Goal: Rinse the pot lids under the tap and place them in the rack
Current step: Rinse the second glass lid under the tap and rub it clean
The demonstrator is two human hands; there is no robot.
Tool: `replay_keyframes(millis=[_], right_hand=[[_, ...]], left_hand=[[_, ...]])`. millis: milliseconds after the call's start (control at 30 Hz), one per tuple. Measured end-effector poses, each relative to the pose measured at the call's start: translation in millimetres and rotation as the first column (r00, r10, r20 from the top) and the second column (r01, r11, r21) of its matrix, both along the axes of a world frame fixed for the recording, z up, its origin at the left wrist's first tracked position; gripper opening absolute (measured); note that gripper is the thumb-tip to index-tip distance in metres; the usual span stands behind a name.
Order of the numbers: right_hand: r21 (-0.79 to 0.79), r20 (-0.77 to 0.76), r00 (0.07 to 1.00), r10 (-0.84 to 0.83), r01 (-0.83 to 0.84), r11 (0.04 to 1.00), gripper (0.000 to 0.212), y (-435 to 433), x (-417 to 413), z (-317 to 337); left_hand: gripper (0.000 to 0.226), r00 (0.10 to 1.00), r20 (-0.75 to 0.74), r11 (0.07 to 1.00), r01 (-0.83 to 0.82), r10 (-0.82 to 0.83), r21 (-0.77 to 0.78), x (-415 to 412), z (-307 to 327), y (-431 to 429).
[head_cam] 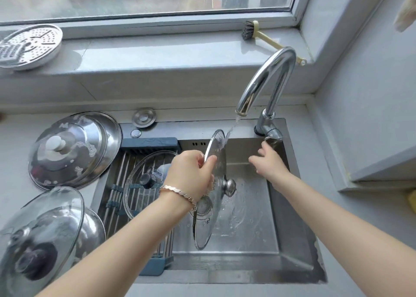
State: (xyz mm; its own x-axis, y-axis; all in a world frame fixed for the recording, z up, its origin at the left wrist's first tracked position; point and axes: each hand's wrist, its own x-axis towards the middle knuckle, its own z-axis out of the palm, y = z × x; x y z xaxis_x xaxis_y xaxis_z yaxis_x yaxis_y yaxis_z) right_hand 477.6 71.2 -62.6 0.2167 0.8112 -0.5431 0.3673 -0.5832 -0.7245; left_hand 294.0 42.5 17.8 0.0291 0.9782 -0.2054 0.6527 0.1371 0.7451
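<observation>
**A:** Where is the lid sitting right now?

**B:** The glass lid (211, 218) is standing on edge over the sink (290, 206), centre of the frame; the left hand (191, 175) is gripping its upper rim, thumb and fingers curled round the metal band; the stream (230, 130) from the tap (270, 78) is striking only the top of the glass.

**A:** And the other hand?

**B:** The right hand (270, 164) is reaching toward the tap lever (273, 139) at centre right, fingers straight and holding nothing; I am judging that it is setting the flow.

**A:** So what is making this rinse a good one?

**B:** I am thinking the lid is needing a turn by its rim, so that water is running over both faces and round the knob (229, 187); wet glass is probably slipping easily, so a firm pinch is helping; the rack (117, 168), left of centre, is already carrying one rinsed lid (144, 197), so I am advising a free slot beside it.
</observation>
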Motion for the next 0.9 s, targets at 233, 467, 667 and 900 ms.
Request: replay_keyframes(millis=[233,467,667,900], right_hand=[[-0.035,-0.361,0.923,0.134,-0.157,0.987,0.021,-64,-39,13],[0.094,-0.226,0.96,0.163,-0.145,0.985,0.01,-77,-42,12],[0.189,-0.15,0.982,0.113,-0.084,0.978,0.005,-78,-28,15],[0.319,-0.028,0.977,0.213,-0.193,0.928,0.014,-70,-29,29]], left_hand=[[0.041,0.999,0.04,1.0,-0.025,0.025,0.015,-4,15,-19],[0.04,0.991,0.136,1.0,0.008,-0.007,-0.003,-16,16,-36],[0.037,0.994,-0.103,0.987,0.012,-0.029,-0.161,-55,-13,-60],[0.027,0.985,-0.173,0.932,-0.067,0.004,-0.357,-82,-43,-93]])
